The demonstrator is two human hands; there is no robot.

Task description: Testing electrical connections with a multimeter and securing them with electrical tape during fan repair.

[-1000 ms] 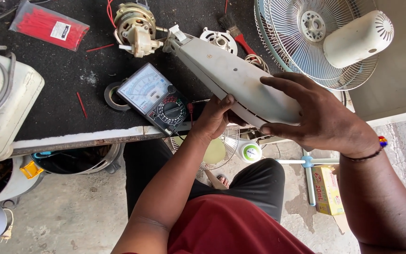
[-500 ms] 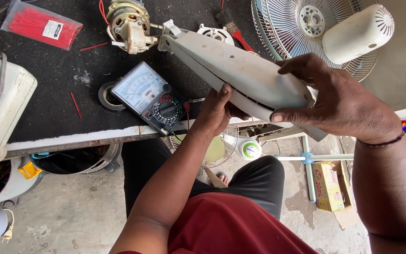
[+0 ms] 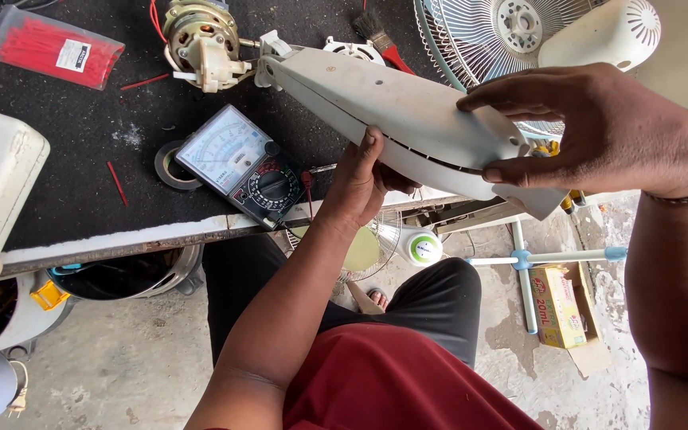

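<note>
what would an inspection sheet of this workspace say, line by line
surface: black bench top, dusty, pale worn front edge
job's things: long white fan housing held tilted above the bench edge
clutter: analog multimeter, tape roll, fan motor, bag of red cable ties, brush
hands: left hand supports the housing from below; right hand grips its near end
cables: red wires at the motor
surroundings: fan grille, small carton on concrete floor
</note>
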